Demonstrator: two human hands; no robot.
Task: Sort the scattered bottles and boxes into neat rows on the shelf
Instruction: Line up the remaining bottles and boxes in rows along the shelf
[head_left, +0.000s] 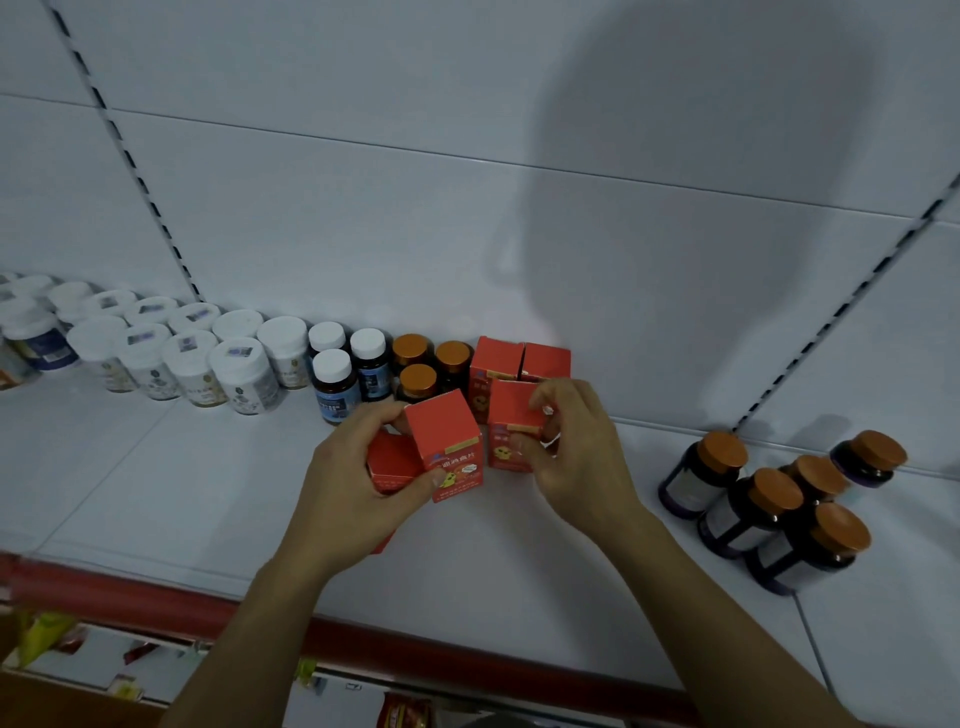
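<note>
The white shelf (156, 493) runs across in front of you, its red front edge (156, 597) nearest; below that edge a few packets show, too blurred to tell apart. Your left hand (353, 483) curls round the left red box (449, 441), thumb on its printed face and fingers over its top; a second red box (392, 465) touches it, partly hidden under the same palm; whether either rests on the shelf you cannot tell. Your right hand (576, 457) pinches the right red box (511, 428) between thumb and fingertips; that box stands upright just beside the left one. To your right, well apart from the boxes, five dark bottles with orange caps (769, 499) stand in a loose cluster. Behind your hands, two back red boxes (519, 364) stand side by side against the rear panel (363, 208). Left of them along the panel come three small amber bottles (418, 376), then three white-capped dark bottles (335, 374), then two rows of white jars (182, 353); a large shadow (675, 208) falls on the panel above.
</note>
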